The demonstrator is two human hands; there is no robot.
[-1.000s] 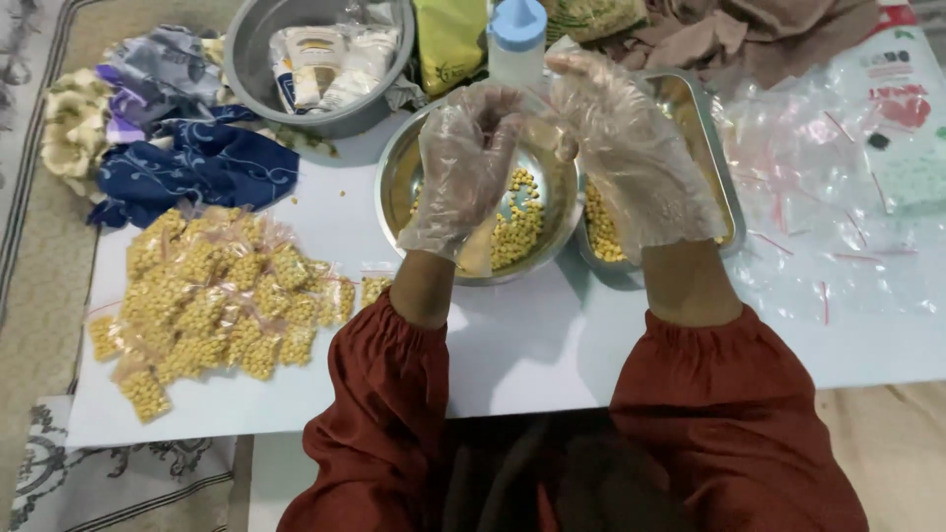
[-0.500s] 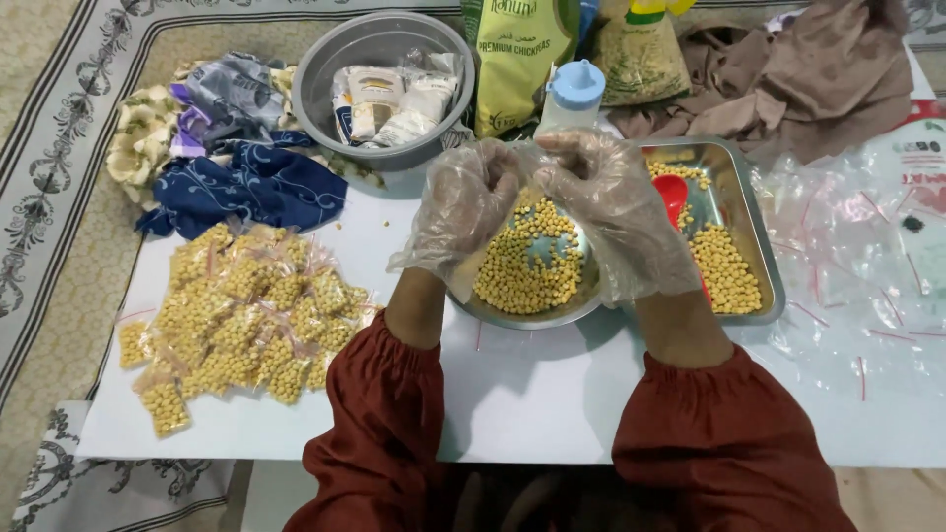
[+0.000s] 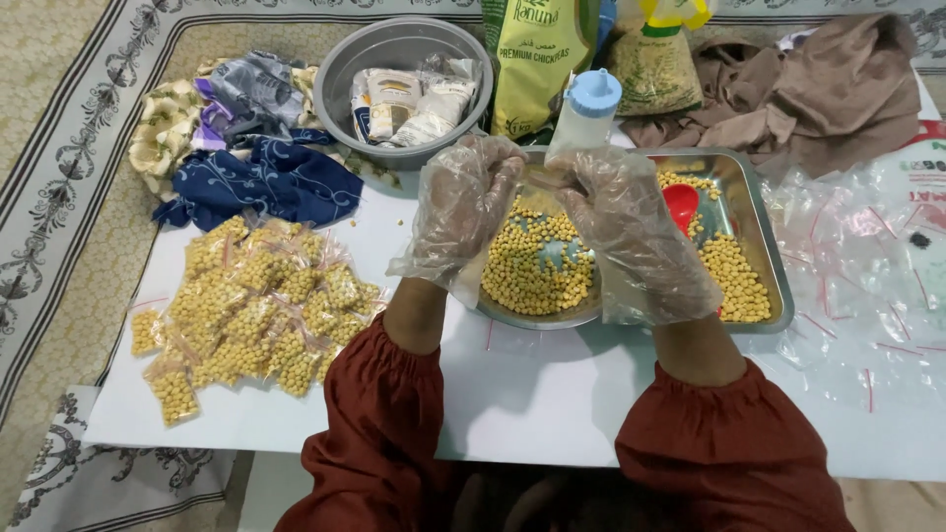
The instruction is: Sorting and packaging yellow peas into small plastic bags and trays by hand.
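Observation:
Both my hands wear loose clear plastic gloves and meet above a round metal bowl (image 3: 537, 317) of yellow chickpeas (image 3: 537, 266). My left hand (image 3: 463, 212) and my right hand (image 3: 631, 232) pinch a small clear bag (image 3: 544, 177) between their fingertips; its contents are too blurred to make out. Beside the bowl on the right, a rectangular metal tray (image 3: 778, 286) holds more chickpeas and a red scoop (image 3: 680, 205). A pile of filled small bags (image 3: 251, 305) lies on the white table to the left.
Empty clear bags with red strips (image 3: 867, 286) are spread at the right. Behind stand a grey basin (image 3: 345, 69) with packets, a green pouch (image 3: 537, 59), a blue-capped bottle (image 3: 589, 108), blue patterned cloth (image 3: 266, 182) and brown cloth (image 3: 818, 89).
The view has tilted and drawn closer, so the bowl and tray sit lower in the picture. My hands stay together over the bowl, fingertips still meeting.

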